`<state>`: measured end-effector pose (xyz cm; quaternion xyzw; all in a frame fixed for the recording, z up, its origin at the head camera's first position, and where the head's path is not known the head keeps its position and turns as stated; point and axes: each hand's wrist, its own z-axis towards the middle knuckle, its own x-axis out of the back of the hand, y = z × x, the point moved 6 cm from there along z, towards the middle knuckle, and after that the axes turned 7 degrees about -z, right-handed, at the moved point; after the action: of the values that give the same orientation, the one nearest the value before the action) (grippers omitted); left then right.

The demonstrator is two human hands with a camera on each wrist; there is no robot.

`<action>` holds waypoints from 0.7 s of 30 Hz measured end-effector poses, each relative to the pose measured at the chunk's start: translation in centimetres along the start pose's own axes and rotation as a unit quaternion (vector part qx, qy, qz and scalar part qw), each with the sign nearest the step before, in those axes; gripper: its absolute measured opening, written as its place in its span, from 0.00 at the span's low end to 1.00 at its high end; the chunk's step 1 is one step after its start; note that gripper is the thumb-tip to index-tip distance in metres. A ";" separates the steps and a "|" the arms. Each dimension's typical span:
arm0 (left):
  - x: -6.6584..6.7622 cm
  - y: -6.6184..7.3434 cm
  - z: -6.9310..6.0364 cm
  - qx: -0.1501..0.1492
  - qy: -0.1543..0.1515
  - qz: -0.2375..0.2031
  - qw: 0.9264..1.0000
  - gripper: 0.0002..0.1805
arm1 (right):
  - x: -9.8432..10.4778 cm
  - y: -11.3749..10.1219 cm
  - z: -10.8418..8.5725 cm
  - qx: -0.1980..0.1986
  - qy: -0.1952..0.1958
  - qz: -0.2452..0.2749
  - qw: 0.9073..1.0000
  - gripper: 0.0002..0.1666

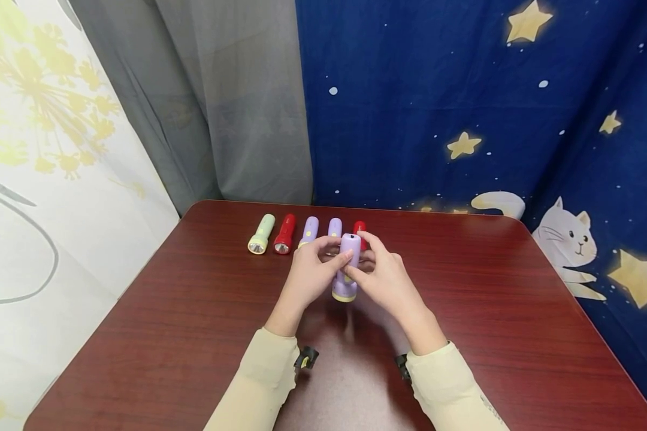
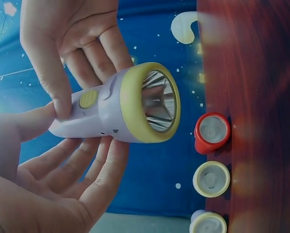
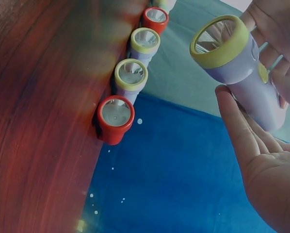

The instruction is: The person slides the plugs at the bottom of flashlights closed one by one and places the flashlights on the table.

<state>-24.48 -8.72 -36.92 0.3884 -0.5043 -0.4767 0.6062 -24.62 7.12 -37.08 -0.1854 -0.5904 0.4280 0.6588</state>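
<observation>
Both hands hold a purple flashlight [image 1: 350, 244] with a yellow rim, raised over the table, its lens end toward the person. My left hand [image 1: 314, 270] pinches the body from the left with thumb and fingers; my right hand [image 1: 392, 280] does so from the right. In the left wrist view the yellow switch [image 2: 88, 99] shows beside the right thumb, and the reflector [image 2: 159, 102] is unlit. From the right wrist view, the fingers of the right hand [image 3: 271, 170] lie along the flashlight's barrel [image 3: 256, 99].
Behind the hands lie a green flashlight [image 1: 261, 233], a red flashlight [image 1: 284, 233], two purple flashlights [image 1: 310, 227] and another red flashlight [image 3: 116, 116], in a row. They lie near the far edge of the brown table [image 1: 194, 311]. Curtains [image 1: 388, 120] hang beyond it.
</observation>
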 end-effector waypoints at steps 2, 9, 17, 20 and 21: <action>0.2 0.0 0.1 0.005 0.004 -0.002 1.000 0.24 | 0.0 0.0 0.0 0.003 0.000 0.004 1.000 0.44; 0.2 -0.3 0.2 0.033 0.002 -0.044 0.998 0.26 | 0.0 0.4 -0.1 0.001 0.006 0.010 1.000 0.35; 0.0 -0.6 0.1 0.044 -0.009 -0.088 0.995 0.24 | 0.7 0.6 0.0 -0.023 0.023 0.017 0.999 0.34; -0.1 -0.7 0.0 0.041 -0.012 -0.081 0.996 0.22 | 0.8 0.7 0.1 -0.026 0.028 0.025 0.999 0.33; -0.1 -0.7 0.0 0.040 -0.012 -0.078 0.996 0.21 | 0.9 0.8 0.2 -0.027 0.028 0.028 0.999 0.33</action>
<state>-24.64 -8.75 -37.60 0.4445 -0.4985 -0.5069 0.5450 -25.09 8.19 -37.07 -0.2313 -0.5775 0.4246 0.6578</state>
